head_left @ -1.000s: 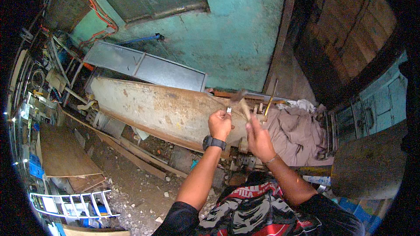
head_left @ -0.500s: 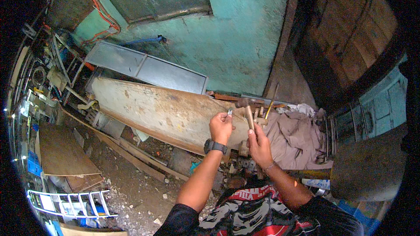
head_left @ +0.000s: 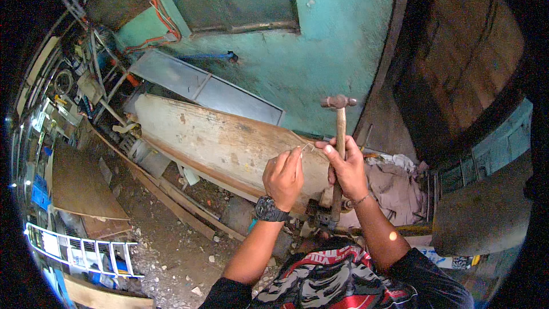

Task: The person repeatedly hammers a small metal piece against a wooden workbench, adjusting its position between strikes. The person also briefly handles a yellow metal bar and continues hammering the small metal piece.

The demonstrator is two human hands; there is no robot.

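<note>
My right hand (head_left: 350,171) is wrapped round the wooden handle of a ball-peen hammer (head_left: 341,117). Its head points up and away from me, and the lower handle hangs below my palm. My left hand (head_left: 283,178), wearing a dark watch (head_left: 270,210), is closed in a pinch. A thin, pale, nail-like piece (head_left: 306,146) shows at its fingertips, close to the outstretched right index finger; its exact kind is too small to tell. Both hands are above the right end of a long, worn wooden board (head_left: 211,137) with flaking whitish paint.
A grey framed panel (head_left: 240,97) leans by the green wall (head_left: 337,40) behind the board. Crumpled greyish cloth (head_left: 394,189) lies to the right. Long planks (head_left: 171,203) rest on the gravelly floor at left, near a plywood sheet (head_left: 86,191) and a white ladder-like rack (head_left: 86,252).
My right hand has shifted up the hammer's handle and the hammer now stands more upright, its head raised. My left fingers have turned and come close to the right fingertips.
</note>
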